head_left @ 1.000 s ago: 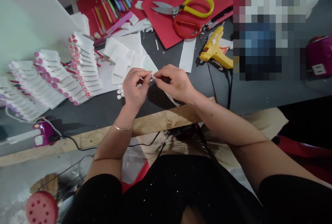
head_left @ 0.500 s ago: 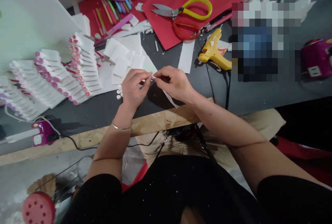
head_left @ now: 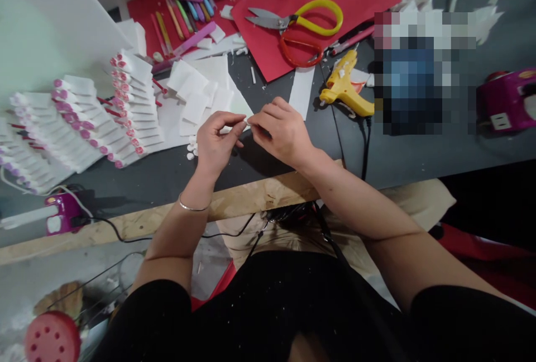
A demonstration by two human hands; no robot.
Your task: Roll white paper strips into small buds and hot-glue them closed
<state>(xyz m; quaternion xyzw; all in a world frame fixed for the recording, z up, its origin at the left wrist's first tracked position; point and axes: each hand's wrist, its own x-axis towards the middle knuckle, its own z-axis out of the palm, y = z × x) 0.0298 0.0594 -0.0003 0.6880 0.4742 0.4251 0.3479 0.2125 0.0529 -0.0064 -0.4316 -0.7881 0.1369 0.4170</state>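
My left hand [head_left: 218, 141] and my right hand [head_left: 282, 130] meet fingertip to fingertip above the dark table. Between them is a small white piece [head_left: 247, 122], pinched by both hands and mostly covered by the fingers. Several small white rolled pieces [head_left: 191, 148] lie just left of my left hand. White paper squares [head_left: 194, 106] are spread behind it. A white strip [head_left: 301, 91] lies behind my right hand.
Rows of white rolls with pink tips [head_left: 134, 105] fill the left side. Scissors [head_left: 288, 21] rest on red paper [head_left: 268, 55]. A yellow glue gun [head_left: 345, 85] lies right of my hands, its black cord [head_left: 366, 149] crossing the table edge. Pens [head_left: 184, 10] lie at the back.
My right hand has turned, its fingers now more raised and closed over the white piece. The long white strip that trailed below my right hand no longer shows.
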